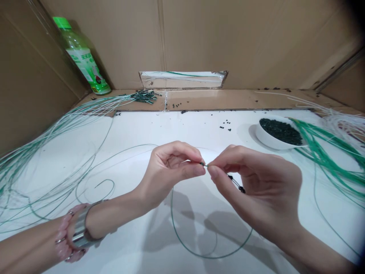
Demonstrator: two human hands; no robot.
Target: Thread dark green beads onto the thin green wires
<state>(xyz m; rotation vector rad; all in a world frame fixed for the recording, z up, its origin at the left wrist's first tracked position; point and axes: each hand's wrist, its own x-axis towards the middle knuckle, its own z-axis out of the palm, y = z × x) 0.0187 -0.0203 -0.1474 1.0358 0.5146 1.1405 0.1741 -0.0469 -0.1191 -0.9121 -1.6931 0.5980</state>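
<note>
My left hand (173, 163) pinches a small dark bead (202, 164) between thumb and forefinger, near the middle of the view. Just to its right, my right hand (256, 182) is closed in a pinch on a thin wire, its fingertips almost touching those of the left. Several dark beads (242, 189) sit on wire below the right fingers. A green wire (185, 247) loops down beneath both hands over the white surface (128, 236). The exact grip inside the fingertips is partly hidden.
A white bowl (268, 140) of dark beads stands at the right, beside green wires (330, 148) and white strands (342, 118). Long wires with beaded ends (144, 96) lie at the left. A green bottle (85, 64) leans against the cardboard wall (194, 34). Loose beads (225, 125) are scattered behind.
</note>
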